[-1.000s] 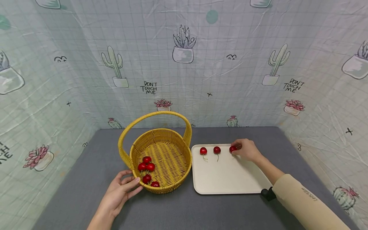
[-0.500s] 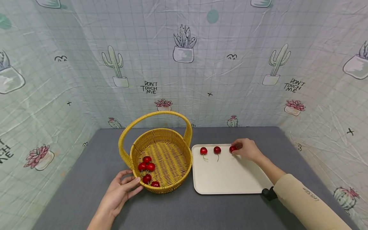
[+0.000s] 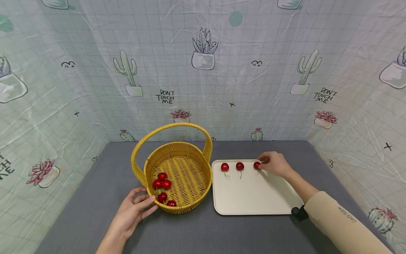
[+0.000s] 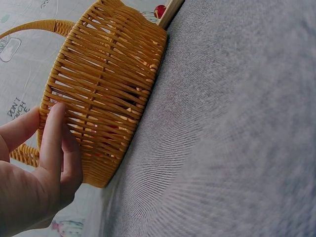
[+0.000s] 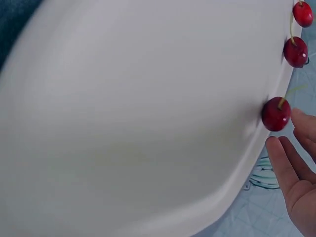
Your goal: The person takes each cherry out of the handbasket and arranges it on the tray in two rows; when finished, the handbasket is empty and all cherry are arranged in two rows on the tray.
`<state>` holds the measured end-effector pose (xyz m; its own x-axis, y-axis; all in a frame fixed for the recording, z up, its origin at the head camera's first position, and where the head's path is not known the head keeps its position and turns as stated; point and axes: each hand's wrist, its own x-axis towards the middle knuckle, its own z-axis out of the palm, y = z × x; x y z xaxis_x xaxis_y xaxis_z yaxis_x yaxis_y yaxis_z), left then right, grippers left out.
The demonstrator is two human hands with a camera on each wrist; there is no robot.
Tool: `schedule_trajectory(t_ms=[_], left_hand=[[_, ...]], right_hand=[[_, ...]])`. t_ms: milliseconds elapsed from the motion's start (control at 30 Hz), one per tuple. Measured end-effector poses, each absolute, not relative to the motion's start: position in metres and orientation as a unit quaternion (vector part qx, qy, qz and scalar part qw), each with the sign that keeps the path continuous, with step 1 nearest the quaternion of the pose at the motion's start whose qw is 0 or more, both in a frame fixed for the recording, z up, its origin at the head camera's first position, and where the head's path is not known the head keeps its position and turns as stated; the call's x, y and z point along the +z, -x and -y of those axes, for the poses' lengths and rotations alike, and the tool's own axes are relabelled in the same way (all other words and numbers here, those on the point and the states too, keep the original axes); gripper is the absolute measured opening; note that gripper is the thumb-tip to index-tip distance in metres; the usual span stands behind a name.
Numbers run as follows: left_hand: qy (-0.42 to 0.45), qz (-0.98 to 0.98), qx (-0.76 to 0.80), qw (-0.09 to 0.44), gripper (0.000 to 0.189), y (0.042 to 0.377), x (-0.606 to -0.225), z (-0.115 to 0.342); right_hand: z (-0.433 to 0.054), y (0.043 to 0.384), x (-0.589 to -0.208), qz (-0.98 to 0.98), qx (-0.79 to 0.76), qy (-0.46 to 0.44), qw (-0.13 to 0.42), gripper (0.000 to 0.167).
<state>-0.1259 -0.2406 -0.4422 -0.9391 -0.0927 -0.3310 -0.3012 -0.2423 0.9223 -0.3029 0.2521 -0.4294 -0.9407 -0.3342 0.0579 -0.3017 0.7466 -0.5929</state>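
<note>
Steadying the yellow basket (image 3: 187,176) on the left half of the desk (image 3: 203,233), the person's left hand (image 3: 131,214) pinches its near-left rim, thumb on top and fingers against the outer wall. Five cherries (image 3: 166,184) lie inside, gathered toward that same near-left side.

Just right of the basket sits the white tray (image 3: 247,197), with three cherries along its far edge. The leftmost cherry (image 3: 225,167), by the far-left corner, and the middle cherry (image 3: 240,166) both lie with their stems toward the near edge. The right-hand cherry (image 3: 256,165) rests farther along, short of the far-right corner. Beside it is the right hand (image 3: 275,164), thumb and fingers parted narrowly around the fruit; from the right wrist I see a gap to one fingertip, while the other is so close that I cannot tell whether it touches.

I take the step in hand to be leaving this cherry in line with its neighbours. To do it well, I would part thumb and fingers evenly, let the fruit settle before lifting clear, and keep the stem from catching on a fingertip. A light left grip is enough; pushing there could rock the basket.

Compared with half a second ago, the right hand sits slightly farther right and more of the right-hand cherry shows. The left hand, the basket and the other cherries look unchanged.
</note>
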Motion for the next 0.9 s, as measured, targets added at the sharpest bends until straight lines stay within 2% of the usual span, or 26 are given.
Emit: schedule_trajectory(t_ms=[367,900], left_hand=[[0.158,-0.610,0.773,0.068,0.050,0.127,-0.443,0.241],[0.161,-0.609,0.774,0.069,0.048,0.127,-0.444,0.241]], right_hand=[[-0.237,0.300,-0.397,-0.933,-0.296,0.206,0.010,0.022],[-0.179,0.273,-0.369,-0.904,-0.305,0.298,0.024,0.023]])
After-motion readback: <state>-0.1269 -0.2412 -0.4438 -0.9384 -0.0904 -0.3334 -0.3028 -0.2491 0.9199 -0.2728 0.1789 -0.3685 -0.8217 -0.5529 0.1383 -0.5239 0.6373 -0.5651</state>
